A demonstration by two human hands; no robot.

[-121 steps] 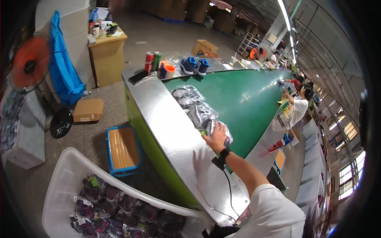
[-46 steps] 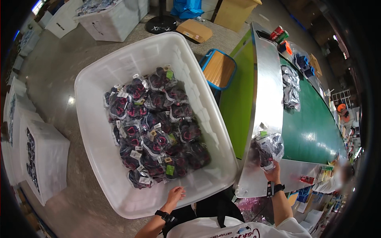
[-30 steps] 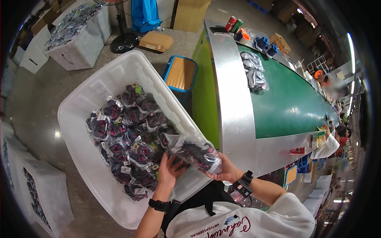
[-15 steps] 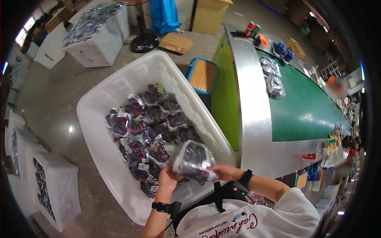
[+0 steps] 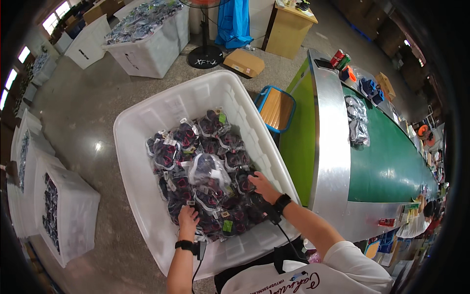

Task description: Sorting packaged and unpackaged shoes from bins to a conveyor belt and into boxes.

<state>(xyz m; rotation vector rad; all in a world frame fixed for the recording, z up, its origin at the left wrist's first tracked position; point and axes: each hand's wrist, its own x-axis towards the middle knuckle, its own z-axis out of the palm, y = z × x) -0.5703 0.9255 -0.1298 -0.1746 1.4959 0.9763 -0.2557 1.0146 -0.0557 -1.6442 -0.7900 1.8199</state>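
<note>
In a big white plastic bin (image 5: 164, 93) lie many dark shoes with pink trim (image 5: 166, 152), packed in clear plastic bags. A bagged pair with pale soles (image 5: 208, 169) is on top of or just above the pile, slightly blurred, and touches neither hand. My left hand (image 5: 187, 215) is over the pile's near left side, fingers apart, nothing held. My right hand (image 5: 263, 187) reaches over the bin's right side with fingers spread, beside a bagged dark shoe (image 5: 243, 181); whether it touches that shoe I cannot tell.
On my right stands a green-topped conveyor (image 5: 382, 169) with a metal edge, bearing bagged shoes (image 5: 357, 120). A blue-framed stool (image 5: 276, 110) sits between it and the bin. Behind are a fan stand (image 5: 204, 56) and a flat carton (image 5: 245, 62). More white bins (image 5: 78, 210) line the left.
The bagged pair I held in both hands is let go and now lies farther over the pile. My hands have moved apart, left and right. The view has shifted.
</note>
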